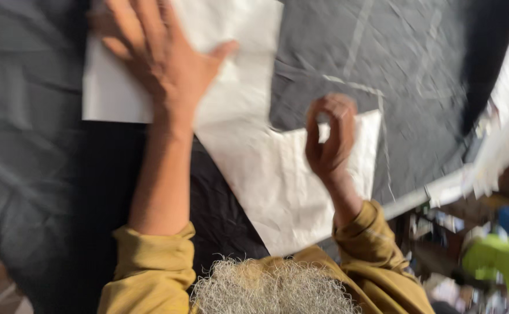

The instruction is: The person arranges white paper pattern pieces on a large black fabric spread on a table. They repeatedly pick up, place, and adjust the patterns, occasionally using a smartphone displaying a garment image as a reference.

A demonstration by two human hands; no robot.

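Looking near to far: fuzzy pale-grey trim (pixel 272 288) at 6 o'clock, mustard sleeves (pixel 150 270) either side. Right hand (pixel 329 139) at 3 o'clock of centre, fingertips curled to the thumb in a narrow pinch over the white paper (pixel 278 180); whether it grips the sheet, cannot tell. Paper is stiff, creased, angular, lying on wrinkled black cloth (pixel 33 174). Left hand (pixel 161 55) at 11 o'clock, fingers spread wide, pressed flat on the paper's far part.

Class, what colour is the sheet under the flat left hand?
White paper sheet, on dark cloth; the head view shows it.
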